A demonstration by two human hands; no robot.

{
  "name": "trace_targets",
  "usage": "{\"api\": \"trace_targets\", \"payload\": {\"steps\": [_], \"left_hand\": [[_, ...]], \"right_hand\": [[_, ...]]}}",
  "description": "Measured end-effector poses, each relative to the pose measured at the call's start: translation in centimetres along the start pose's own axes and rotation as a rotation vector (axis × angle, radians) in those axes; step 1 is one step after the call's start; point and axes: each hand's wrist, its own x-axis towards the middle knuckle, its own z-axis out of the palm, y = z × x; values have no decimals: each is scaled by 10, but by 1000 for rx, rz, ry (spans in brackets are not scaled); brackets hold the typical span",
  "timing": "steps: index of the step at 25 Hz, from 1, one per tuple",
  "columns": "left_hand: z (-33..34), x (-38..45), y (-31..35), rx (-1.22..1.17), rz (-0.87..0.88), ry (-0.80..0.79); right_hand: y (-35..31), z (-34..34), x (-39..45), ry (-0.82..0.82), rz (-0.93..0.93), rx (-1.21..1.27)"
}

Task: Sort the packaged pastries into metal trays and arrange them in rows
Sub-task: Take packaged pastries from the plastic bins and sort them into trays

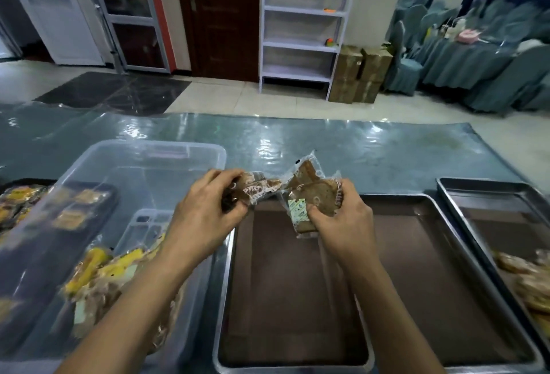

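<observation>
My left hand [208,207] grips a dark brown packaged pastry [256,187] in clear wrap. My right hand [342,219] holds brown bread-like packaged pastries [309,192], one with a small white sachet inside; how many it holds I cannot tell. Both hands hover over the far edge of the middle metal tray [297,329], which holds nothing. A clear plastic bin [143,171] at the left contains several yellow and brown packaged pastries [104,269].
A second metal tray [464,195] at the right holds golden pastries [532,278] near its front. A dark tray with wrapped pastries [18,204] lies at the far left. The table has a shiny teal plastic cover [357,147]. Shelves, boxes and chairs stand beyond.
</observation>
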Motion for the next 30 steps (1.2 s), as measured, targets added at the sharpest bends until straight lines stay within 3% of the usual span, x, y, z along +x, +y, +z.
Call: {"api": "trace_targets", "payload": {"steps": [19,30], "left_hand": [[207,-35,172,10,-23,-239],[316,-85,196,256,134,-396]], "right_hand": [[211,-175,16,-96,269,-86],[314,-206,-1,-250,505,-210]]}}
